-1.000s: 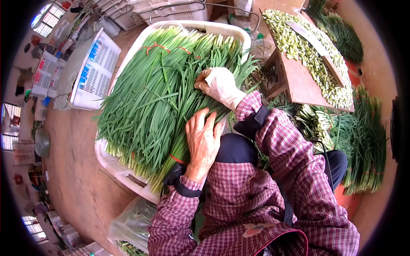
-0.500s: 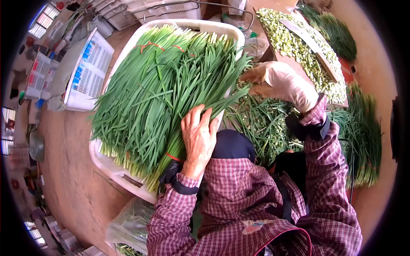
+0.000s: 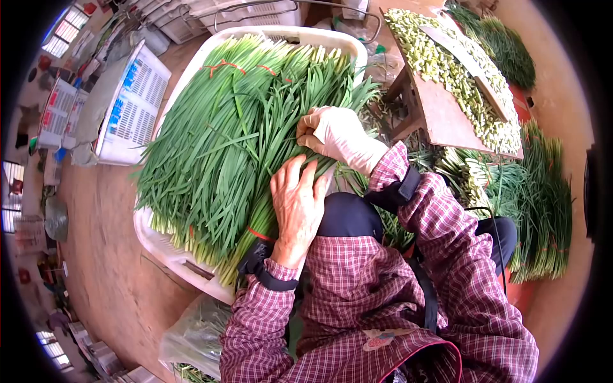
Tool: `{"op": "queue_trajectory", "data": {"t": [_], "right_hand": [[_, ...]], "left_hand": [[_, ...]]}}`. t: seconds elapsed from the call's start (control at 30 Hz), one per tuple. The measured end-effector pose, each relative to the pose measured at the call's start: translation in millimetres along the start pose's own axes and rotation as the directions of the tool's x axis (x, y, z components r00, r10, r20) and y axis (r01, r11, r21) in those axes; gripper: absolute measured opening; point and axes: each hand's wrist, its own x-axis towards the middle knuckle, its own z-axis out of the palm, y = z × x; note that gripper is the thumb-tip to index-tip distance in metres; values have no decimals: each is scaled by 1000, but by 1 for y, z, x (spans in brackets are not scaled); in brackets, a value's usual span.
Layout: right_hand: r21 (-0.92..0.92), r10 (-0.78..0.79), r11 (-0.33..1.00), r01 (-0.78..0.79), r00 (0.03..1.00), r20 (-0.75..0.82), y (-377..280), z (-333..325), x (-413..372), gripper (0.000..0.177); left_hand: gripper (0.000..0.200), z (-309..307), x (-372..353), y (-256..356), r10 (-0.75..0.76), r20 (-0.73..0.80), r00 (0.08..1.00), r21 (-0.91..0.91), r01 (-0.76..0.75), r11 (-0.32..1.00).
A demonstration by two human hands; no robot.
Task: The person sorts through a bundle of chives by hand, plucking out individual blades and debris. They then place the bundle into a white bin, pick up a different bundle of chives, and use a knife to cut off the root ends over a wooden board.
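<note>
A white plastic crate [image 3: 159,246] holds a thick layer of long green garlic chives [image 3: 198,140], some tied with red bands. My bare left hand [image 3: 297,195] lies with its fingers stretched over the near-right bundle [image 3: 263,214], which has a red band by my wrist. Just above it, my right hand [image 3: 335,135], in a pale glove, has its fingers curled in a pinch on leaves at that bundle's upper part. The fingertips are partly hidden, so how many leaves they grip cannot be seen.
At right, a wooden board [image 3: 440,121] carries chopped pale-green stalk pieces [image 3: 408,41] and a wooden-handled knife [image 3: 456,54]. More chive bundles [image 3: 543,210] lie beyond my right arm. A white slatted crate [image 3: 137,96] stands at left; a clear plastic bag [image 3: 195,329] sits below.
My right hand has come left from beside the board onto the chives, its fingers closing. More of the board's near edge shows. My left hand has stayed put.
</note>
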Motion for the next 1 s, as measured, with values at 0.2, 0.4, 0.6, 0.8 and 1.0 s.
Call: {"op": "queue_trajectory", "data": {"t": [0.2, 0.4, 0.6, 0.8, 1.0], "right_hand": [[-15, 84, 995, -95, 931, -355, 0, -14, -8, 8], [140, 279, 938, -317, 930, 238, 7, -133, -44, 16], [193, 153, 972, -133, 984, -93, 18, -71, 0, 16], [135, 283, 945, -299, 951, 124, 27, -33, 29, 21], [254, 236, 920, -298, 940, 245, 44, -28, 27, 23]], "left_hand": [[31, 1, 0, 0, -8, 0, 1000, -3, 8, 1000], [33, 0, 0, -1, -11, 6, 1000, -15, 11, 1000], [33, -2, 1, 0, -13, 11, 1000, -2, 13, 1000], [33, -3, 2, 0, -16, 20, 1000, 5, 16, 1000], [33, -4, 2, 1, -15, 25, 1000, 8, 15, 1000]]}}
